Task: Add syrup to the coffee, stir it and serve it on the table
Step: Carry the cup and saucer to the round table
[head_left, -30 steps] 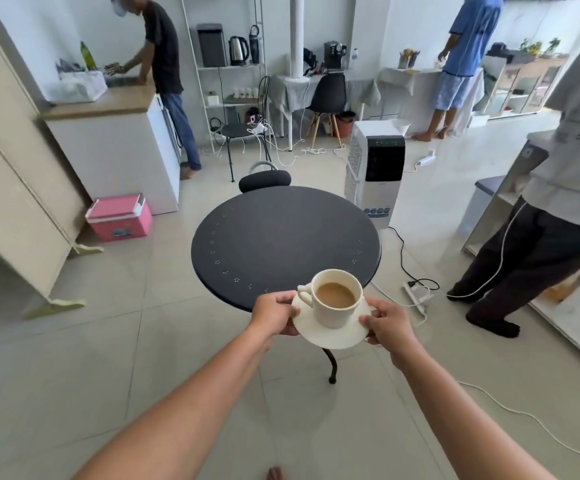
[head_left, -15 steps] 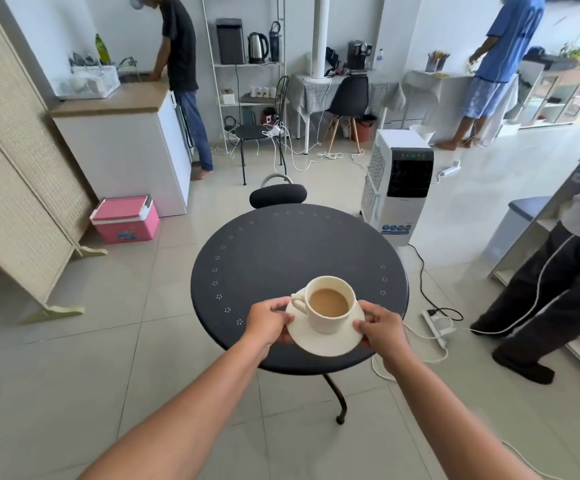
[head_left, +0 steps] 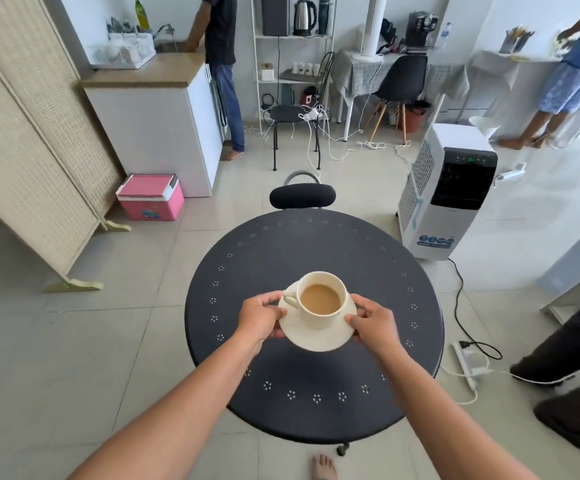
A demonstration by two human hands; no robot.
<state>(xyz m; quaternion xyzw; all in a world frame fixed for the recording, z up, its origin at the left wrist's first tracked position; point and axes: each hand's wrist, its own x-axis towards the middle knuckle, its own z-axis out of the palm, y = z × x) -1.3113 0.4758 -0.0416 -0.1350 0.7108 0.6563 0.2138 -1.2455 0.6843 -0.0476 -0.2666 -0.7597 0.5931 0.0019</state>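
Note:
A cream cup of milky coffee (head_left: 320, 300) stands on a cream saucer (head_left: 316, 336), its handle pointing left. My left hand (head_left: 260, 318) grips the saucer's left rim and my right hand (head_left: 373, 322) grips its right rim. Cup and saucer are over the middle of the round black table (head_left: 281, 375). Whether the saucer touches the tabletop I cannot tell.
A black chair back (head_left: 302, 196) sits at the table's far edge. A white air cooler (head_left: 446, 192) stands at the right, with a power strip (head_left: 466, 363) and cables on the floor. A pink cooler box (head_left: 150, 197), a folding screen (head_left: 29, 140) and other people stand around.
I have walked up to the table, and the cup and saucer, still held in both hands, have moved from beyond its near edge to over its middle.

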